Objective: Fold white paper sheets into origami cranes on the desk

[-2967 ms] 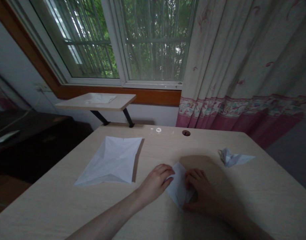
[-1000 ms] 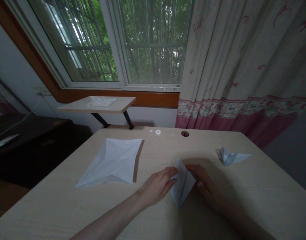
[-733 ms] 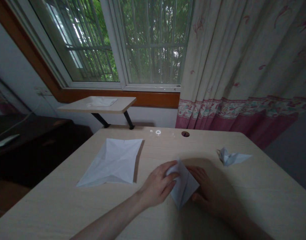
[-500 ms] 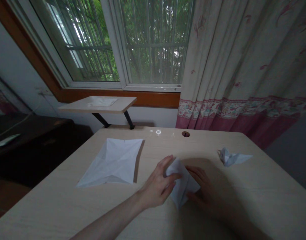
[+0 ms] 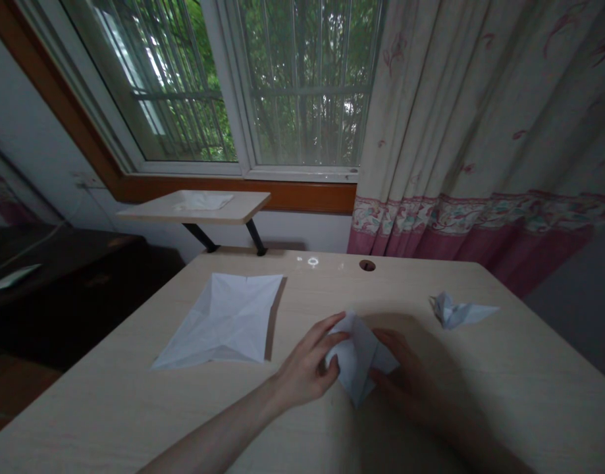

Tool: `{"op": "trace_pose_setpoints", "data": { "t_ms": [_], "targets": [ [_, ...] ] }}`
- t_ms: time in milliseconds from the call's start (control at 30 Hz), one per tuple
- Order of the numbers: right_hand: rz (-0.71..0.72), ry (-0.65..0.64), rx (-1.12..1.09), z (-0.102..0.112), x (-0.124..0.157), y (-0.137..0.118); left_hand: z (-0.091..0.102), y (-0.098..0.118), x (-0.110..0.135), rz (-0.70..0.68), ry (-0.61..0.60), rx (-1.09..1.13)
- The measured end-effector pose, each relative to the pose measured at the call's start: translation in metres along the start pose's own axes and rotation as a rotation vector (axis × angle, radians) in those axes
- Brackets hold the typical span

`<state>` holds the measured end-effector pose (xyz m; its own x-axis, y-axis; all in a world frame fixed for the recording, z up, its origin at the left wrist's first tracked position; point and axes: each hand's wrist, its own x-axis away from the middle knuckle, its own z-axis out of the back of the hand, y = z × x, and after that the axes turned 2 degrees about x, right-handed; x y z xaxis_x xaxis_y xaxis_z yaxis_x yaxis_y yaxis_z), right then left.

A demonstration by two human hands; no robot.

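A partly folded sheet of white paper (image 5: 357, 359) lies between my hands on the desk, its lower corner pointing toward me. My left hand (image 5: 313, 362) grips its left side, with fingers over the upper left edge and the thumb bent near the paper. On the other side, my right hand (image 5: 399, 372) pinches the right corner, its thumb in front and its fingers behind. Shadow darkens that hand. A creased square sheet of white paper (image 5: 233, 319) rests to the left. To the right stands a small folded paper bird (image 5: 460, 312).
The pale wooden desk (image 5: 263, 428) has a cable hole (image 5: 367, 265) near its back edge. A small raised shelf (image 5: 158, 210) on black legs bears some white paper (image 5: 206, 200). Behind are a barred window (image 5: 307, 85) and a flowered curtain (image 5: 455, 131). Dark furniture (image 5: 85, 263) stands at left.
My left fingers have drawn back slightly to the left, off the paper's middle toward its edge. The folded paper has shifted a little to the right.
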<state>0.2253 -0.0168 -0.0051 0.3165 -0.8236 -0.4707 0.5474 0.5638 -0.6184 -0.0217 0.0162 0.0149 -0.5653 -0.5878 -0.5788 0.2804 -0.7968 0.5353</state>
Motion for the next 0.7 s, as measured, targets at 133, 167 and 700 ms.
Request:
{"op": "trace_pose_setpoints", "data": {
  "t_ms": [133, 167, 700],
  "targets": [
    [-0.036, 0.006, -0.042, -0.002, 0.000, 0.003, 0.000, 0.000, 0.001, 0.011, -0.001, 0.004],
    [-0.035, 0.007, -0.049, -0.002, 0.000, 0.002, -0.001, -0.001, 0.001, 0.009, 0.001, 0.006],
    [0.085, 0.232, 0.230, 0.009, -0.001, 0.001, 0.002, 0.000, 0.001, -0.082, 0.043, 0.048]
  ]
}}
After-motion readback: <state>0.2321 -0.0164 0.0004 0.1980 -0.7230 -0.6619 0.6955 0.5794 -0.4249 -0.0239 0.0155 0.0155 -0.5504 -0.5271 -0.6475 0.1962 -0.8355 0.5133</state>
